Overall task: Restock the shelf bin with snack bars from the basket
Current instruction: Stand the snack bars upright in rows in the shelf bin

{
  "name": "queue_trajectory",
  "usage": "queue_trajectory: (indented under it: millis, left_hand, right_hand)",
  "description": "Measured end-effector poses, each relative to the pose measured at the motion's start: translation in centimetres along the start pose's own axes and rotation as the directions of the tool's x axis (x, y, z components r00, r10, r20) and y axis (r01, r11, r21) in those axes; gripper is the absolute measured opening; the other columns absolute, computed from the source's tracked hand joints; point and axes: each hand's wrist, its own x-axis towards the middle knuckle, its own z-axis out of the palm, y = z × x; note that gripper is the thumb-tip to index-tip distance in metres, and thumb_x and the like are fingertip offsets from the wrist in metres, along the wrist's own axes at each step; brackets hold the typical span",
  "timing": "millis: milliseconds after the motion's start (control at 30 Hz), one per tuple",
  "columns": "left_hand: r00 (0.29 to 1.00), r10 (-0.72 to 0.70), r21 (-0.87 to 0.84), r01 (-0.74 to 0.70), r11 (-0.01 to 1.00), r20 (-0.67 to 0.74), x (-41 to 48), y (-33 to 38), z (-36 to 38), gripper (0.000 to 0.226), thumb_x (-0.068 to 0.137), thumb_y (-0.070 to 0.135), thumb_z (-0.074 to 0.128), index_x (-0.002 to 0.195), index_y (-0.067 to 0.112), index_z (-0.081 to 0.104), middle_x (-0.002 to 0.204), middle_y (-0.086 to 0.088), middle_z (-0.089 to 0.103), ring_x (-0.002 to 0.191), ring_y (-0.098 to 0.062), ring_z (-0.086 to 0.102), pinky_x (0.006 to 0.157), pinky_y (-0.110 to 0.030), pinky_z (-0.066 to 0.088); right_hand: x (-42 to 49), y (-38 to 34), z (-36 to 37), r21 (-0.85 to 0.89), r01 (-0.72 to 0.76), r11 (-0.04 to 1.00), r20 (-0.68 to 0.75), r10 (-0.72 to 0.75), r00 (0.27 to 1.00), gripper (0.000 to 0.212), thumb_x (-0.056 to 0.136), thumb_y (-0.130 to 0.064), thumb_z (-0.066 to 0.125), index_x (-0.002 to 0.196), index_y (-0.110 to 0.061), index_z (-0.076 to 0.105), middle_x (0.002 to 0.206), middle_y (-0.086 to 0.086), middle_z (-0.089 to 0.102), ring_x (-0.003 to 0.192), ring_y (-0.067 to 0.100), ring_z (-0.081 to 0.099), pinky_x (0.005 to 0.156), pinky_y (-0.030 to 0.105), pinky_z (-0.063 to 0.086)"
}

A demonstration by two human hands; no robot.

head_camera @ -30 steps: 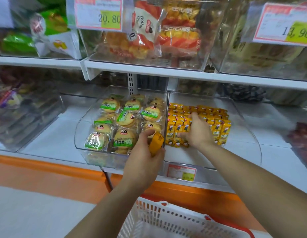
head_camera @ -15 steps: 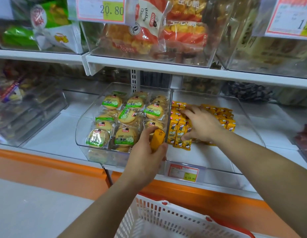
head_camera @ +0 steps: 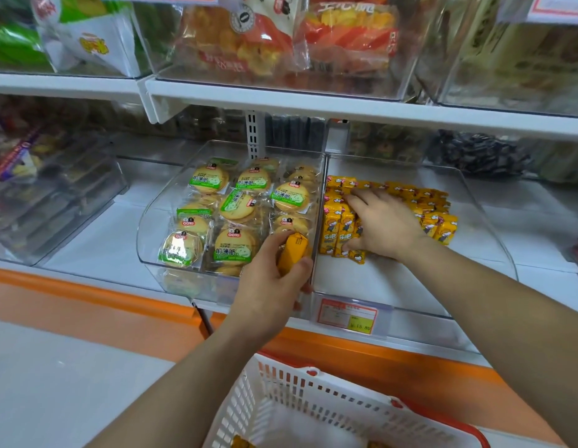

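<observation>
– Bin (head_camera: 362, 281) on the shelf (head_camera: 87, 247), basket (head_camera: 313, 394) below. What's new?
– The right hand (head_camera: 383, 224) has slid up onto the yellow bars (head_camera: 337, 227). It lies flat, fingers spread, pushing them tidy.
– And the left hand (head_camera: 274, 286)?
– It grips one more bar (head_camera: 292, 252) at the bin's front corner. That goes in next, I think.

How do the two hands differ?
The left hand is curled round a yellow bar; the right hand lies flat, fingers spread. The left hand is at the front edge of the shelf bin; the right hand rests on the stocked bars inside it. Both are bare.
</observation>
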Motion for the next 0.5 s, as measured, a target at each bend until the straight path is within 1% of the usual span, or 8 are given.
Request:
queue_trajectory:
  millis: [100,167,300,400,500]
  left_hand:
    - [1.000,-0.019,0.004,0.019,1.000,0.005,0.0,0.2,-0.2,0.037,0.101,0.024,0.061,0.130,0.042,0.046,0.087,0.000,0.072,0.074,-0.011,0.074,0.054,-0.022,0.056]
    - [0.999,-0.040,0.000,0.040,0.999,0.010,-0.1,0.3,-0.3,0.041,0.101,0.024,0.061,0.135,0.040,0.046,0.093,0.000,0.071,0.076,-0.011,0.074,0.054,-0.022,0.056]
    - [0.999,-0.042,-0.019,0.042,0.999,0.004,-0.2,0.6,-0.3,0.041,0.100,0.025,0.062,0.135,0.041,0.047,0.096,0.003,0.069,0.077,-0.010,0.075,0.054,-0.023,0.057]
    - [0.999,-0.043,-0.035,0.043,0.998,-0.013,-0.4,0.7,-0.4,0.042,0.099,0.025,0.064,0.136,0.039,0.050,0.097,0.005,0.070,0.079,-0.011,0.076,0.055,-0.025,0.058]
    - [0.998,-0.025,-0.033,0.023,0.999,-0.051,-0.7,1.1,-0.8,0.046,0.096,0.024,0.068,0.138,0.034,0.052,0.096,0.010,0.071,0.080,-0.013,0.076,0.056,-0.024,0.058]
  right_hand:
    - [0.0,0.1,0.2,-0.013,0.006,1.000,-0.023,-0.007,1.000,0.110,0.056,-0.078,0.076,0.145,-0.023,0.040,0.149,0.003,0.048,0.133,0.031,0.046,0.104,0.045,0.045]
    - [0.1,0.3,0.1,-0.018,0.002,1.000,-0.024,-0.003,1.000,0.114,0.052,-0.081,0.075,0.145,-0.024,0.040,0.149,0.003,0.047,0.134,0.031,0.045,0.104,0.047,0.044]
    - [-0.2,0.4,-0.3,0.003,-0.009,1.000,-0.006,0.009,1.000,0.120,0.049,-0.085,0.072,0.147,-0.027,0.036,0.152,0.004,0.042,0.137,0.032,0.042,0.108,0.049,0.041]
    - [-0.7,0.3,-0.8,0.019,-0.012,1.000,-0.018,0.012,1.000,0.117,0.053,-0.083,0.073,0.148,-0.027,0.035,0.151,0.004,0.042,0.136,0.031,0.042,0.108,0.047,0.041]
    - [-1.7,0.1,-2.3,0.083,-0.045,0.996,-0.022,0.047,0.999,0.104,0.064,-0.075,0.073,0.147,-0.026,0.035,0.150,0.005,0.043,0.136,0.029,0.040,0.109,0.045,0.040]
